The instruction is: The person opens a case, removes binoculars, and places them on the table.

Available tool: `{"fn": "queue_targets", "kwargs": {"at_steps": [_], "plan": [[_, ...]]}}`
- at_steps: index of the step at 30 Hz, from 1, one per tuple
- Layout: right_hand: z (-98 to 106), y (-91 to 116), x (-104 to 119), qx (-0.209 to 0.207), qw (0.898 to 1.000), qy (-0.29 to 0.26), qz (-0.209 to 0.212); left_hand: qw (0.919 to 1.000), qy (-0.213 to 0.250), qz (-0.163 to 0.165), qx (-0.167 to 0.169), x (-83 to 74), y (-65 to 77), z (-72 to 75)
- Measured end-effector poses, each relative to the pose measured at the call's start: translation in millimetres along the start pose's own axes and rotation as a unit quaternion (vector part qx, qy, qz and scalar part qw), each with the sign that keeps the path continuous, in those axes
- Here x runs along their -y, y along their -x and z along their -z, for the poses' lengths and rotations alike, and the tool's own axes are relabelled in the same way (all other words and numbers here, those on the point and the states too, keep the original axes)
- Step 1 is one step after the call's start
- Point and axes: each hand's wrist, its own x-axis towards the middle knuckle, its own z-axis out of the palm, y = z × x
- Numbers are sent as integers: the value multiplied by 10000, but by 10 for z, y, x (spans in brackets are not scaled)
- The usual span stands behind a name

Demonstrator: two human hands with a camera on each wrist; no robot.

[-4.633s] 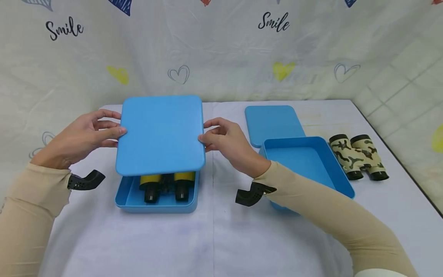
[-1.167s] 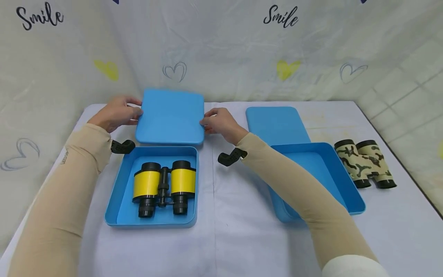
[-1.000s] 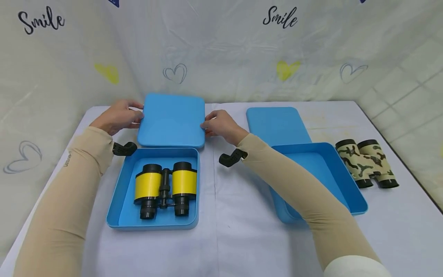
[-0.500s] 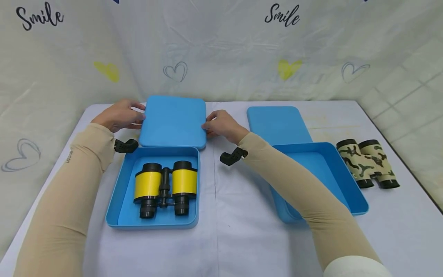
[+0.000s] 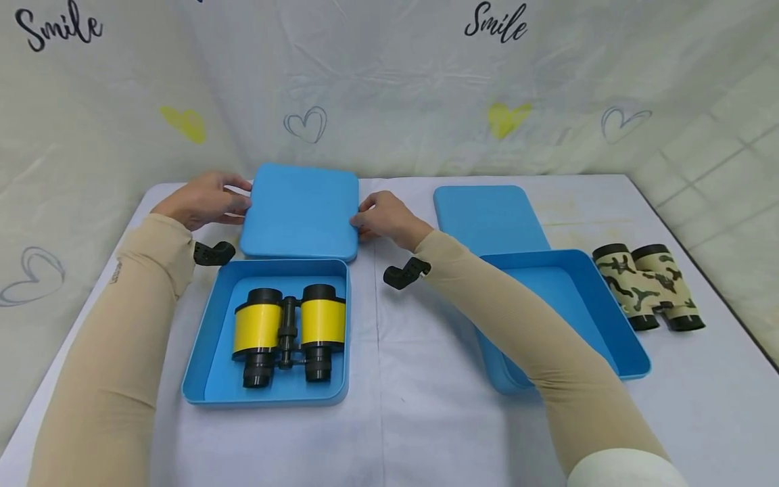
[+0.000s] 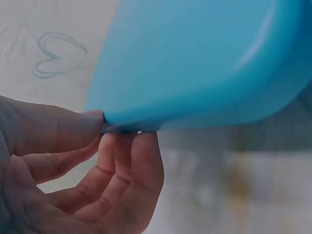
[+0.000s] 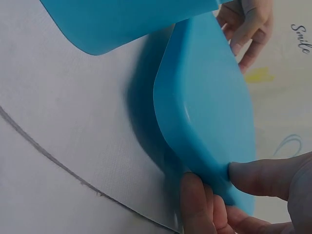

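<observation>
A blue rectangular lid (image 5: pixel 301 211) is just behind the left blue box (image 5: pixel 213 358). My left hand (image 5: pixel 209 201) pinches the lid's left edge, thumb on top and fingers beneath in the left wrist view. At the opposite edge, my right hand (image 5: pixel 389 218) grips the lid between thumb and fingers (image 7: pixel 192 204). The right wrist view shows a shadow on the cloth beside the lid; whether the lid touches the table I cannot tell. Inside the left box lie black-and-yellow binoculars (image 5: pixel 258 325), fully exposed.
To the right, a second blue box (image 5: pixel 548 284) stands uncovered, partly hidden by my right forearm. Another blue lid (image 5: pixel 487 216) lies behind it. Camouflage binoculars (image 5: pixel 648 287) rest near the table's right edge. A white printed curtain (image 5: pixel 389 88) hangs behind the table.
From above the left box, the lid has been carried back behind it by both hands, uncovering the yellow binoculars. Over the last second the lid and hands have barely moved.
</observation>
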Motion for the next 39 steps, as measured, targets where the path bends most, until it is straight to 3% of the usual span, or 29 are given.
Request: {"fn": "queue_targets", "kwargs": {"at_steps": [14, 23, 39], "plan": [[-51, -50, 5, -34, 9997, 232, -42, 9997, -34, -188, 125, 160, -41, 6], [-91, -79, -8, -91, 9984, 555, -10, 9997, -165, -145, 129, 278, -86, -46], [-99, -30, -11, -161, 9923, 1209, 210, 9989, -349, -111, 281, 329, -73, -120]]}}
